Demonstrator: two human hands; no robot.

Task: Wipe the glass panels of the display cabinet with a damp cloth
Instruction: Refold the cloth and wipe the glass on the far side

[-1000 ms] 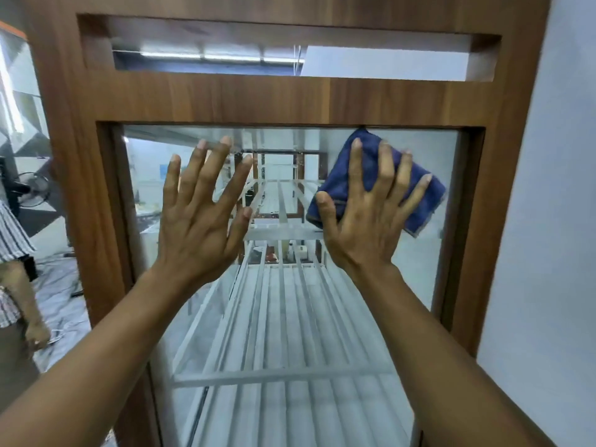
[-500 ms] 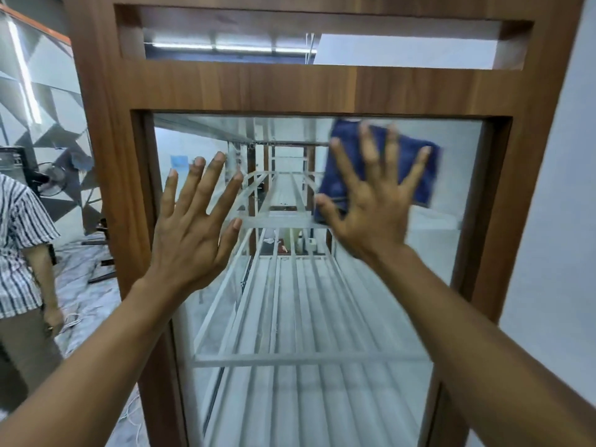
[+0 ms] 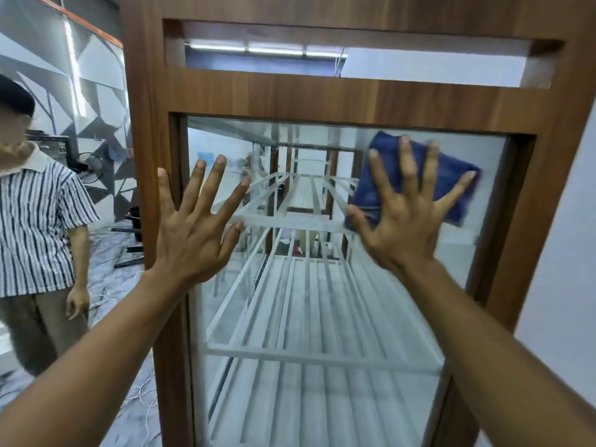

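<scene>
cloth (image 3: 451,171), dark blue, sits at the upper right of the glass panel (image 3: 322,317), pressed flat under the straight, spread fingers of the right hand (image 3: 403,221). left hand (image 3: 193,233) lies released and spread on the glass near the wooden cabinet frame (image 3: 290,95); white slatted shelves (image 3: 290,350) show behind, and a person (image 3: 35,221) in a striped shirt stands left
</scene>
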